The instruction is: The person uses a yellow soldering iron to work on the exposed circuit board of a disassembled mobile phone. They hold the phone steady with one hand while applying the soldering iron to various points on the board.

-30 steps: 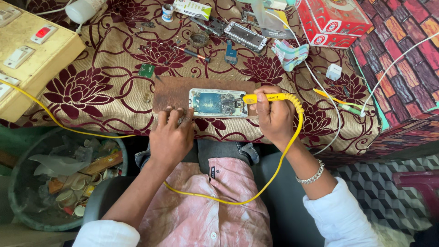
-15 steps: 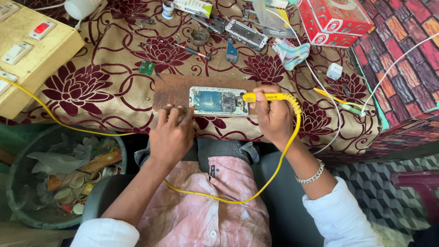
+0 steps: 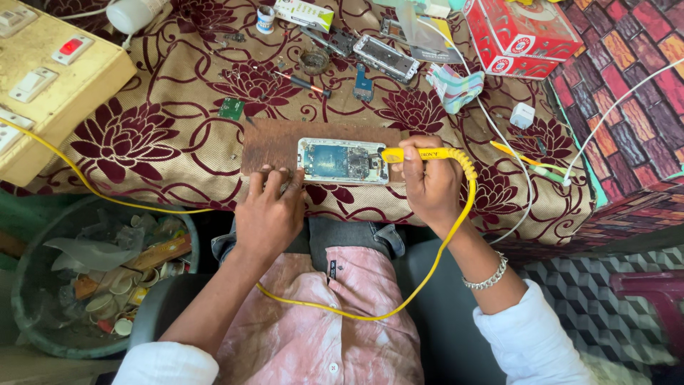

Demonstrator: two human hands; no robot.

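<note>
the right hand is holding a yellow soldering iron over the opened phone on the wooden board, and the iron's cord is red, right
Not quite: the cord is yellow, not red, as the head view shows. The rest holds: the right hand holds the yellow soldering iron at the opened phone, which lies on the wooden board.

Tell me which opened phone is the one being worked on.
The opened phone on the wooden board, touched by the yellow iron; the other frame lies untouched farther back.
</note>
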